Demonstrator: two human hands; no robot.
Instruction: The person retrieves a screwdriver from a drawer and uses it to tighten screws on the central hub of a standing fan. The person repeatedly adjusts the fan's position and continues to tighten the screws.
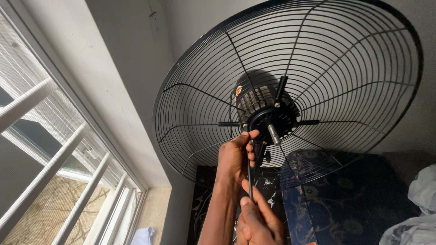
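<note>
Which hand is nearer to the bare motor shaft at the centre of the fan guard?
Left. The left hand has its fingertips at the hub just beside the motor shaft; the right hand is lower down, gripping the thin black tool.

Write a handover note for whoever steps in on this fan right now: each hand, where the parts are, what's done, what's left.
Left hand: up at the motor hub, fingertips steadying the tip of a thin dark tool.
Right hand: lower down, gripping the tool's bottom end.
Rear fan guard: mounted around the motor, tilted toward the camera.
Done: front guard and blades are off; the bare shaft sticks out.
Left: the fastener under the hub looks still in place; which kind, I cannot tell.
</note>
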